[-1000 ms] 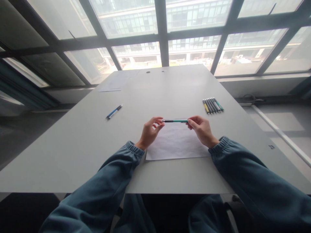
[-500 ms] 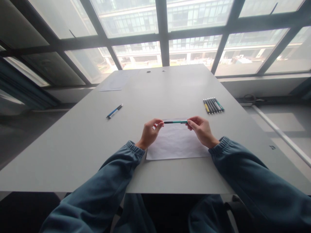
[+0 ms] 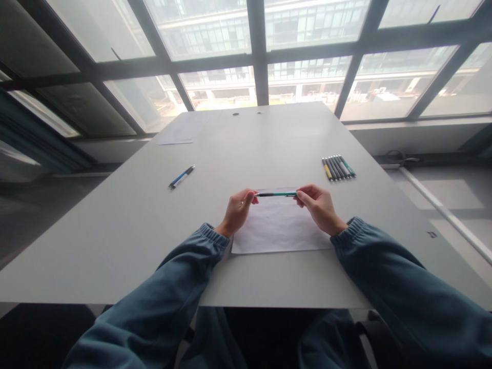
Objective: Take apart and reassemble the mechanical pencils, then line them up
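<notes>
A ballpoint pen (image 3: 277, 194) with a dark grip and a green barrel is level in the air, its tip pointing left. My left hand (image 3: 237, 211) has thumb and fingers closed at the tip end. At the other end, beside the clip, the fingers of my right hand (image 3: 317, 206) pinch the green barrel. Under both hands lies a white sheet of paper (image 3: 282, 228), partly covered by them.
Several pens (image 3: 339, 168) lie side by side in a row at the right. Two more pens (image 3: 182, 177), one blue, rest at the left. Another paper sheet (image 3: 177, 134) lies at the far left of the white table (image 3: 115, 246), which reaches toward the windows.
The left thumb has shifted slightly at the tip end, and a bit more of the tip now shows. The right hand and the pen stay practically in place.
</notes>
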A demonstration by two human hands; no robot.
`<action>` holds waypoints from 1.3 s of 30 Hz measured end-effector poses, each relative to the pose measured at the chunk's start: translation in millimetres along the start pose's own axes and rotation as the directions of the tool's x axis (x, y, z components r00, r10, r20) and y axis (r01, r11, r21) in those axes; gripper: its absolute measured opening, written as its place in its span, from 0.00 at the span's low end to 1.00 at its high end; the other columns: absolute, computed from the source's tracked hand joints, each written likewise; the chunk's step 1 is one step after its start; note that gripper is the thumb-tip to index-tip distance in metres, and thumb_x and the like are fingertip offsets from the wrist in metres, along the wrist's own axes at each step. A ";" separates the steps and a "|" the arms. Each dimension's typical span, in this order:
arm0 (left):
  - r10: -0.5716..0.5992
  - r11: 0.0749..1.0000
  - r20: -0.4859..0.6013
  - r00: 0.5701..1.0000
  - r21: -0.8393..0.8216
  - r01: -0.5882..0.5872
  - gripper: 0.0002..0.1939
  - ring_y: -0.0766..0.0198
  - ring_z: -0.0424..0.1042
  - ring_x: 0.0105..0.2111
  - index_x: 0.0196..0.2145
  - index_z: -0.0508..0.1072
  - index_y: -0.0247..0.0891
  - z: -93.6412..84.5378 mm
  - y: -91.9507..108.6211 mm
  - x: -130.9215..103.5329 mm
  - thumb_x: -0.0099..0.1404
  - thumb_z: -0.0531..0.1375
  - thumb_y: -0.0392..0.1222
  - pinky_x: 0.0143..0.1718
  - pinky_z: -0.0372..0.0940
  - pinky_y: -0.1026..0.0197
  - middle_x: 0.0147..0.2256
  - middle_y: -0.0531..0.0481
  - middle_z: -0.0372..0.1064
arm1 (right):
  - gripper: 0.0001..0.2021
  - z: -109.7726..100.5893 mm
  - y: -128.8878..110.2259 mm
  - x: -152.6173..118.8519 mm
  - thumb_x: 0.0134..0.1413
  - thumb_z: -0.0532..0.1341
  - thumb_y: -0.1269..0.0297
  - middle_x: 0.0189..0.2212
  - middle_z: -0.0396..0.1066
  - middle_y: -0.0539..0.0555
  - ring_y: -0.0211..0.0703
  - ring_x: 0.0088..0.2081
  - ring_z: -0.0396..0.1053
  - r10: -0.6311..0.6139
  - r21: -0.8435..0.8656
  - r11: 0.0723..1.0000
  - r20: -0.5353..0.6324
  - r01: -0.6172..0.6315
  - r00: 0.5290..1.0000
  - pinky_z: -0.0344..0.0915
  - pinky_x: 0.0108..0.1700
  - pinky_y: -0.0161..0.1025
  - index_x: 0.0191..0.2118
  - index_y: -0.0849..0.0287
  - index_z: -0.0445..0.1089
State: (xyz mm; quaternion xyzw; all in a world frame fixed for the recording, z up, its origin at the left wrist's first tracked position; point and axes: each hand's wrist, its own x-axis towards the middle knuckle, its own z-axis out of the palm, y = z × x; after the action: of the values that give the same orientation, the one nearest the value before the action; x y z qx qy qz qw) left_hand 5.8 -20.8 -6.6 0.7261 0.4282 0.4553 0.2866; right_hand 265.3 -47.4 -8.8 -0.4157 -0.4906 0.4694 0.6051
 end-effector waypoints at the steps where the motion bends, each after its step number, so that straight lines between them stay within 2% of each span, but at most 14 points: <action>1: -0.005 1.000 -0.004 1.000 -0.010 0.005 0.25 0.62 0.75 0.33 0.41 0.77 0.37 0.3 -0.4 0.3 0.73 0.52 0.60 0.38 0.66 0.60 0.31 0.48 0.76 | 0.11 0.2 -0.2 0.1 0.52 0.71 0.57 0.25 0.75 0.52 0.38 0.25 0.69 -0.001 -0.001 1.000 -0.005 0.001 1.000 0.64 0.29 0.37 0.34 0.59 0.75; 3: 0.003 1.000 -0.026 1.000 -0.002 -0.003 0.22 0.61 0.76 0.37 0.47 0.76 0.38 0.8 0.0 1.1 0.71 0.57 0.59 0.39 0.67 0.61 0.36 0.47 0.78 | 0.12 0.7 -0.9 0.2 0.52 0.71 0.57 0.24 0.75 0.51 0.37 0.25 0.68 0.000 -0.003 1.000 -0.013 0.000 1.000 0.64 0.29 0.37 0.33 0.59 0.75; 7: 0.070 0.997 -0.081 0.994 0.036 -0.067 0.19 0.61 0.76 0.39 0.48 0.75 0.39 1.8 2.3 2.1 0.65 0.66 0.53 0.37 0.69 0.62 0.40 0.46 0.78 | 0.13 2.0 -2.6 -0.2 0.50 0.72 0.56 0.24 0.74 0.51 0.38 0.25 0.68 0.013 -0.012 1.000 -0.031 -0.013 0.999 0.64 0.29 0.38 0.33 0.59 0.74; 14: 0.124 0.991 -0.103 0.987 0.071 -0.117 0.13 0.61 0.77 0.38 0.45 0.77 0.40 1.4 3.2 2.1 0.65 0.67 0.47 0.37 0.71 0.60 0.40 0.45 0.78 | 0.13 1.7 -1.5 0.0 0.51 0.71 0.55 0.24 0.75 0.52 0.38 0.25 0.68 0.014 -0.026 1.000 -0.043 -0.016 0.999 0.65 0.28 0.38 0.33 0.59 0.74; 20: 0.147 0.985 -0.102 0.984 0.109 -0.136 0.07 0.63 0.76 0.35 0.39 0.78 0.39 0.9 4.9 2.2 0.67 0.64 0.45 0.37 0.71 0.60 0.37 0.47 0.77 | 0.13 0.1 1.2 -0.2 0.52 0.71 0.56 0.25 0.75 0.52 0.38 0.25 0.68 0.007 -0.015 1.000 -0.034 -0.008 0.999 0.64 0.29 0.37 0.34 0.60 0.74; 28: 0.127 0.986 -0.101 0.987 0.120 -0.114 0.11 0.63 0.75 0.35 0.38 0.78 0.39 0.8 5.4 2.1 0.69 0.63 0.50 0.36 0.70 0.61 0.35 0.48 0.77 | 0.14 1.0 1.5 0.2 0.51 0.71 0.54 0.25 0.75 0.52 0.38 0.25 0.68 0.002 -0.015 1.000 -0.032 -0.002 0.999 0.65 0.29 0.38 0.34 0.60 0.74; 35: 0.085 0.991 -0.053 0.995 0.113 -0.079 0.21 0.62 0.74 0.32 0.29 0.75 0.38 -0.4 10.6 0.9 0.72 0.57 0.56 0.37 0.67 0.60 0.29 0.49 0.75 | 0.12 1.2 1.0 -0.7 0.52 0.71 0.56 0.25 0.75 0.51 0.38 0.25 0.68 0.004 0.000 1.000 -0.013 -0.004 1.000 0.65 0.29 0.38 0.34 0.59 0.74; 39: 0.085 0.989 -0.050 0.995 0.127 -0.078 0.25 0.63 0.70 0.28 0.25 0.73 0.38 -1.3 12.5 0.5 0.72 0.55 0.58 0.34 0.65 0.60 0.25 0.50 0.72 | 0.12 1.4 -0.1 -1.2 0.52 0.71 0.55 0.25 0.75 0.51 0.38 0.26 0.68 0.007 -0.006 1.000 -0.004 -0.007 1.000 0.65 0.29 0.38 0.34 0.58 0.74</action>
State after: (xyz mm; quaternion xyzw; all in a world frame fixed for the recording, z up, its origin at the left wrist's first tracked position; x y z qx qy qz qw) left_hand 9.3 -26.2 4.2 0.7466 0.4336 0.4589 0.2097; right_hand 263.8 -48.5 -8.7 -0.4200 -0.4895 0.4694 0.6031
